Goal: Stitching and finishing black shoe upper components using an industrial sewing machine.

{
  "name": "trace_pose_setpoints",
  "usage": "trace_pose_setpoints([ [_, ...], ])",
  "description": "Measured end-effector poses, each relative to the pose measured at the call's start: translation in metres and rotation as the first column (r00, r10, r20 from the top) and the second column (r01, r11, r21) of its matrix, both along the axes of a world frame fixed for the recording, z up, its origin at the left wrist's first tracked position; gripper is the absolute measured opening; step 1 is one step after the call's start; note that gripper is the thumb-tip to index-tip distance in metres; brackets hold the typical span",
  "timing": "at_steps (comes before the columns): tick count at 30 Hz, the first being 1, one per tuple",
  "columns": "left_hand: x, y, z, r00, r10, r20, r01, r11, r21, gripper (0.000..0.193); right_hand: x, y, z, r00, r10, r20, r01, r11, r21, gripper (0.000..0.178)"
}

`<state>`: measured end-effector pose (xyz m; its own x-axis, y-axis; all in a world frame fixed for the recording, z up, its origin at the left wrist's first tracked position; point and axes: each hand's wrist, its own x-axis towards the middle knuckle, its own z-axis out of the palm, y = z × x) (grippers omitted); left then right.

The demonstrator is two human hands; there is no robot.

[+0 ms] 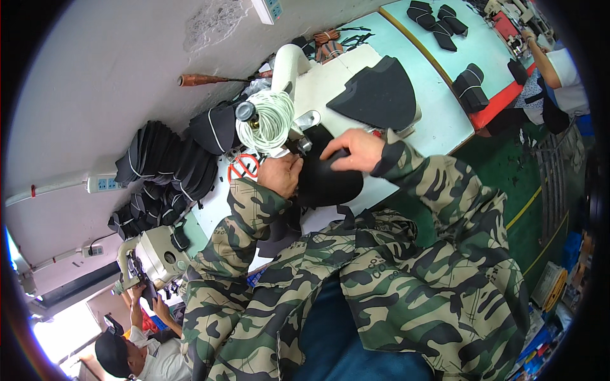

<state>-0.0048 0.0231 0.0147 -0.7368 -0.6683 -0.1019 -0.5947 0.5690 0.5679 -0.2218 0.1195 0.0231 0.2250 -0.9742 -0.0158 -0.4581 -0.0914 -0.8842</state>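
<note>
A dark, rounded black panel (pixel 327 178) lies under the head of a cream sewing machine (pixel 289 66). My left hand (pixel 279 174) is at its left edge by the needle area, fingers bunched together and closed on the panel; its fingertips are partly hidden. Above the panel's right part is my right hand (pixel 356 150), thumb and forefinger apart, with dark material showing between them. Whether its fingertips touch the panel is hard to see. A coil of pale thread (pixel 267 120) covers part of the machine. Beyond my right hand rests a stack of pointed black panels (pixel 378 95).
Bundled black pieces (pixel 152 152) are piled along the wall at left. A wooden-handled tool (pixel 210 80) lies near the wall. More black bundles (pixel 470 89) sit on the far right table. One person (pixel 152 355) works at another machine (pixel 155 254); another person's arm (pixel 543 60) shows at upper right.
</note>
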Motion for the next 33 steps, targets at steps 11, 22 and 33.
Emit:
trace_pose_setpoints([
  [11, 0.038, -0.016, 0.001, 0.941, 0.338, -0.001, -0.021, 0.061, 0.998, 0.023, 0.035, 0.053, 0.002, 0.983, -0.103, -0.153, 0.087, 0.99, -0.111, 0.028],
  [22, -0.012, -0.015, -0.004, 0.962, 0.251, 0.104, -0.263, 0.762, 0.592, 0.025, 0.047, 0.053, 0.044, 0.9, -0.294, -0.32, 0.216, 0.942, -0.257, 0.036],
  [33, 0.097, -0.026, -0.012, 0.789, -0.127, 0.602, 0.274, 0.949, -0.159, 0.022, -0.059, 0.045, 0.074, 0.511, -0.817, -0.268, 0.359, 0.486, -0.797, 0.037],
])
